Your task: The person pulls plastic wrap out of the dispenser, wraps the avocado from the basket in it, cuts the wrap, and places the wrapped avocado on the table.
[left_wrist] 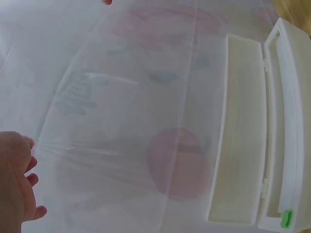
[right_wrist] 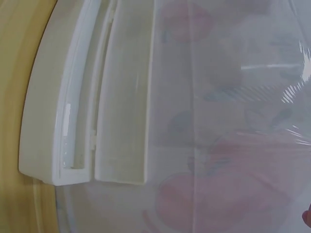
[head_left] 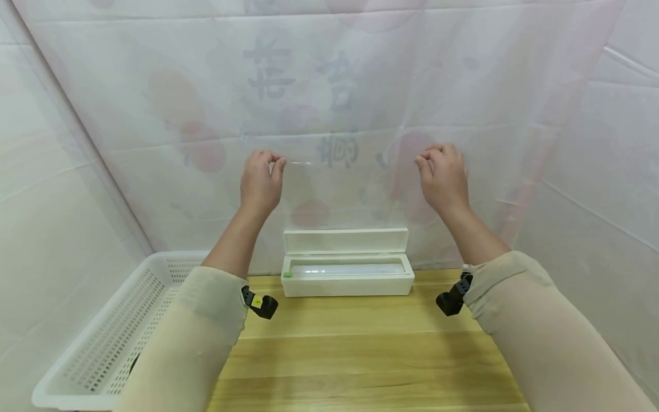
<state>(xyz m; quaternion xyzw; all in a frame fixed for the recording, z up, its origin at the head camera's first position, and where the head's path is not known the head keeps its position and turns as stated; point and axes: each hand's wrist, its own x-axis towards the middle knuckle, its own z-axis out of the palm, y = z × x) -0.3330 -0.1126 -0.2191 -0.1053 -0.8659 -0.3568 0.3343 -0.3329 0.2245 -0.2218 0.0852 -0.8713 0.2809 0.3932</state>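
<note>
A sheet of clear cling film (left_wrist: 92,150) is stretched between my two raised hands in front of the back curtain. My left hand (head_left: 261,180) pinches one corner between thumb and fingertips, and creases fan out from there in the left wrist view. My right hand (head_left: 445,177) pinches the other upper corner; only a fingertip of it shows in the right wrist view, where the film glints (right_wrist: 296,90). Below stands a white cling film dispenser box (head_left: 347,288), its lid (head_left: 346,242) raised, with a film roll (head_left: 347,269) inside. A green cutter slide (head_left: 288,274) sits at its left end.
A white perforated plastic basket (head_left: 98,337) stands to the left, partly behind my left sleeve. The wooden table (head_left: 360,355) ends at a pale printed curtain (head_left: 329,114), with more white curtain (head_left: 592,189) at the sides.
</note>
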